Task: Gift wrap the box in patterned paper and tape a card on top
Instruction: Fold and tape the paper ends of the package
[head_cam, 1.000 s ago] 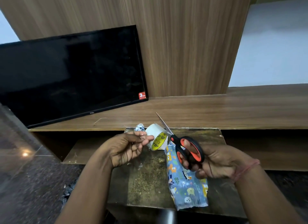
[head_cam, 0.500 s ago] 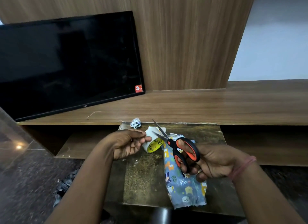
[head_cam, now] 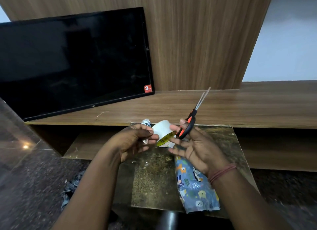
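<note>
The box (head_cam: pixel 194 187), wrapped in blue animal-print paper, lies lengthwise on the small worn table (head_cam: pixel 154 178), under my right wrist. A white tape roll (head_cam: pixel 163 131) with a yellow core sits between my hands at the box's far end. My left hand (head_cam: pixel 133 141) pinches a short clear tape strip (head_cam: pixel 146 142) beside the roll. My right hand (head_cam: pixel 193 149) has its fingers spread, and its thumb and forefinger hold the orange-black scissors (head_cam: pixel 188 125). The nearly closed blades point up and right. A spotted paper piece (head_cam: pixel 197 174) lies on the box.
A black TV (head_cam: pixel 73 61) leans on the wooden shelf (head_cam: pixel 223 108) behind the table. A crumpled paper ball (head_cam: pixel 145 122) lies at the table's far edge. Paper scraps (head_cam: pixel 72 185) litter the dark floor on the left.
The scissors swung from pointing up-left at the tape to pointing up-right, clear of the roll. My right fingers spread open. My left hand keeps pinching the tape strip.
</note>
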